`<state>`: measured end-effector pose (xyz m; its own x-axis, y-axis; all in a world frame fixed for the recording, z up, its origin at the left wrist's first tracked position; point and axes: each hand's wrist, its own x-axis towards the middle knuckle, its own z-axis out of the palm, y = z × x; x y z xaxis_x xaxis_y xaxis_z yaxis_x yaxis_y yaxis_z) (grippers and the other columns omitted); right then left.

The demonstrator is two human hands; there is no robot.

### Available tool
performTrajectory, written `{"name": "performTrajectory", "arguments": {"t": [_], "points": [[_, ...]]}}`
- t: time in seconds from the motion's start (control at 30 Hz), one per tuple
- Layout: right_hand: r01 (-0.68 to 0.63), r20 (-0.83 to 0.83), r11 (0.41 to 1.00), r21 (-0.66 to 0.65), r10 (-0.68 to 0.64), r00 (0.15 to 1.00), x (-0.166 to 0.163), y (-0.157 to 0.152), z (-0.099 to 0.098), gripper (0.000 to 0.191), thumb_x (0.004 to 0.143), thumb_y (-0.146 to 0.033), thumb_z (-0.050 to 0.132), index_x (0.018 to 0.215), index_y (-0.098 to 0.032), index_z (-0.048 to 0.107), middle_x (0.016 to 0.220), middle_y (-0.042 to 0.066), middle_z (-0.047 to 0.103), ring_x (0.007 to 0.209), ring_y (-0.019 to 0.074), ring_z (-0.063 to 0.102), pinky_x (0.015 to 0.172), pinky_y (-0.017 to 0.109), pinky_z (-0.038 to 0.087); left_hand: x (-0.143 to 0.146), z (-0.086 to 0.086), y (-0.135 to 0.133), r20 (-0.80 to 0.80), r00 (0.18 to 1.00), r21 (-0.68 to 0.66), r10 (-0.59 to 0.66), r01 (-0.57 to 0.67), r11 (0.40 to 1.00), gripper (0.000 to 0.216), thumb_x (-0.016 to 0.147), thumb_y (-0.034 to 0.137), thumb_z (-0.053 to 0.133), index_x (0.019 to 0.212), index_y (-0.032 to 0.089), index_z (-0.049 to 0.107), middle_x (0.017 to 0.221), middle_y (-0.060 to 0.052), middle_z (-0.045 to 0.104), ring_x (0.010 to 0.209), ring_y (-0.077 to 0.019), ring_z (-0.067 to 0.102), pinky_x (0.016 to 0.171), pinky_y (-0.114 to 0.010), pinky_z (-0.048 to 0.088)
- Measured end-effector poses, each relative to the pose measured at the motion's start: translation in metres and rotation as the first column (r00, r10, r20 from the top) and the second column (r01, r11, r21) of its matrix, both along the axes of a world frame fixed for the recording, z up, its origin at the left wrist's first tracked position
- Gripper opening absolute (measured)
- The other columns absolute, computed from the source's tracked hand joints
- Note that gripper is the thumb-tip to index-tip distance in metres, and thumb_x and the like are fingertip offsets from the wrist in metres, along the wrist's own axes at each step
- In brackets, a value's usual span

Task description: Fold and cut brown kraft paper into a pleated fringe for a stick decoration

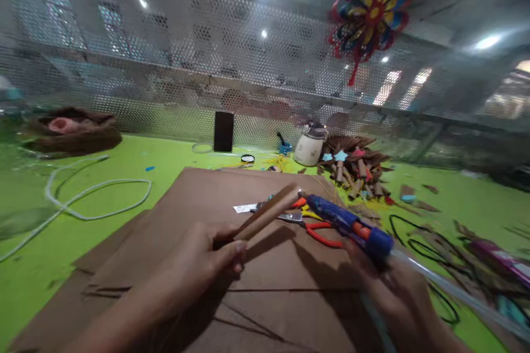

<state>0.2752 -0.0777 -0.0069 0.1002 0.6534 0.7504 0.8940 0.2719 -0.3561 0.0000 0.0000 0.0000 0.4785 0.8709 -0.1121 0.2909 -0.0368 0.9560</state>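
Observation:
My left hand pinches a piece of rolled brown cardboard at its near end, so that it slants up and to the right. In my right hand is a blue hot glue gun, its nozzle at the far end of the roll; whether the two touch I cannot tell. A long clear glue stick trails from the back of the gun. Below the roll lie scissors with red-orange handles and a tool with yellow grips, partly hidden.
Brown cardboard sheets cover the middle of the green table. A white cord loops at left. Behind stand a dark phone-like slab, a white jug and a pile of cardboard crafts. Black cable lies at right.

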Motion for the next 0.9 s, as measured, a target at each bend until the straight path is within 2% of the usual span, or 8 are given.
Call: {"name": "performTrajectory", "arguments": {"t": [0.13, 0.27, 0.37, 0.53, 0.63, 0.73, 0.9], "points": [[-0.019, 0.033, 1.000, -0.016, 0.020, 0.999, 0.000, 0.000, 0.002, 0.021, 0.085, -0.036, 0.054, 0.092, -0.019, 0.064, 0.076, 0.006, 0.071, 0.065, 0.0226, 0.068, 0.054, 0.026, 0.054, 0.002, 0.001, 0.000, -0.011, 1.000, -0.037, 0.010, -0.011, 0.999, 0.035, 0.075, 0.045, 0.056, 0.077, 0.011, 0.062, 0.060, -0.005, 0.058, 0.055, -0.0142, 0.053, 0.049, -0.024, 0.034], [-0.051, 0.107, 0.997, -0.059, 0.057, 0.993, 0.002, 0.000, -0.006, 0.025, 0.085, -0.036, 0.053, 0.100, -0.018, 0.063, 0.083, 0.008, 0.071, 0.076, 0.0254, 0.069, 0.063, 0.031, 0.056, 0.002, 0.003, 0.000, -0.043, 0.999, -0.010, 0.019, -0.020, 1.000, 0.035, 0.075, 0.044, 0.056, 0.082, 0.011, 0.066, 0.059, -0.005, 0.059, 0.053, -0.0134, 0.051, 0.047, -0.024, 0.033], [-0.032, 0.081, 0.997, -0.073, 0.037, 0.996, 0.001, -0.001, -0.003, 0.025, 0.086, -0.037, 0.051, 0.099, -0.019, 0.064, 0.079, 0.006, 0.071, 0.072, 0.0248, 0.068, 0.059, 0.030, 0.055, 0.003, 0.006, -0.002, -0.027, 1.000, -0.015, 0.003, -0.003, 1.000, 0.032, 0.077, 0.042, 0.054, 0.080, 0.012, 0.064, 0.060, -0.004, 0.057, 0.052, -0.0116, 0.048, 0.047, -0.023, 0.031], [0.010, 0.013, 0.999, -0.043, -0.009, 1.000, -0.006, 0.000, 0.008, 0.025, 0.087, -0.039, 0.049, 0.084, -0.020, 0.065, 0.070, 0.005, 0.070, 0.061, 0.0216, 0.066, 0.051, 0.026, 0.052, 0.004, 0.010, -0.004, -0.041, 0.999, -0.001, -0.008, 0.007, 1.000, 0.027, 0.078, 0.038, 0.054, 0.075, 0.012, 0.061, 0.057, -0.001, 0.054, 0.049, -0.0091, 0.044, 0.045, -0.022, 0.028], [-0.043, 0.042, 0.998, -0.047, 0.045, 0.998, -0.010, 0.000, 0.006, 0.027, 0.087, -0.040, 0.049, 0.087, -0.020, 0.066, 0.072, 0.006, 0.070, 0.063, 0.0227, 0.067, 0.054, 0.027, 0.054, 0.004, 0.009, -0.004, -0.025, 1.000, 0.025, 0.001, 0.000, 1.000, 0.026, 0.077, 0.037, 0.054, 0.079, 0.012, 0.061, 0.058, -0.001, 0.055, 0.050, -0.0095, 0.045, 0.045, -0.022, 0.029], [-0.087, 0.079, 0.995, -0.057, 0.092, 0.993, -0.011, -0.001, 0.002, 0.030, 0.087, -0.041, 0.048, 0.091, -0.018, 0.066, 0.072, 0.007, 0.070, 0.065, 0.0243, 0.068, 0.056, 0.029, 0.055, 0.004, 0.009, -0.004, -0.044, 0.999, 0.040, -0.017, 0.018, 0.999, 0.026, 0.079, 0.037, 0.053, 0.074, 0.013, 0.061, 0.057, 0.000, 0.054, 0.048, -0.0079, 0.042, 0.044, -0.021, 0.028], [0.020, 0.051, 1.000, -0.023, -0.019, 0.999, -0.005, -0.001, 0.002, 0.025, 0.087, -0.037, 0.050, 0.086, -0.017, 0.065, 0.066, 0.006, 0.069, 0.055, 0.0220, 0.065, 0.044, 0.026, 0.050, 0.004, 0.013, -0.004, -0.085, 0.996, 0.040, -0.003, 0.007, 0.999, 0.027, 0.079, 0.038, 0.053, 0.070, 0.013, 0.060, 0.057, 0.001, 0.054, 0.047, -0.0076, 0.041, 0.043, -0.021, 0.027]]}}
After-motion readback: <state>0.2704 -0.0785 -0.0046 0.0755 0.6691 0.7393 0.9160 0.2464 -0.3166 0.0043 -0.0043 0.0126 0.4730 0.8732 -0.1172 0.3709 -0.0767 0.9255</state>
